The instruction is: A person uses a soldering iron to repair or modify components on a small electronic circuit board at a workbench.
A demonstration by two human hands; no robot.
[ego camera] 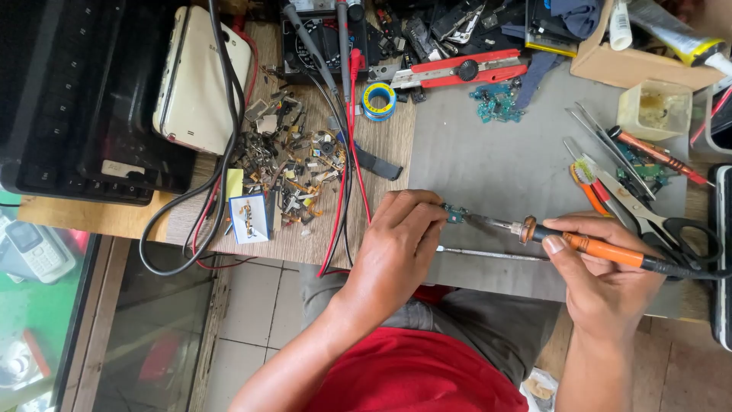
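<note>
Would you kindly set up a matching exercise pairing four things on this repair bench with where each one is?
Things:
1. soldering iron
2. small circuit board
3. red box cutter
4. white phone

Places:
A. on the black tray at the left
B. pinched at the left hand's fingertips
C. gripped in the right hand
D. at the top of the grey mat

Pairs: 1-C, 2-B, 3-D, 4-A

Bright, even daylight; soft shadows under the hands; sharp centre; slight wide-angle bending at the edges; no glare.
</note>
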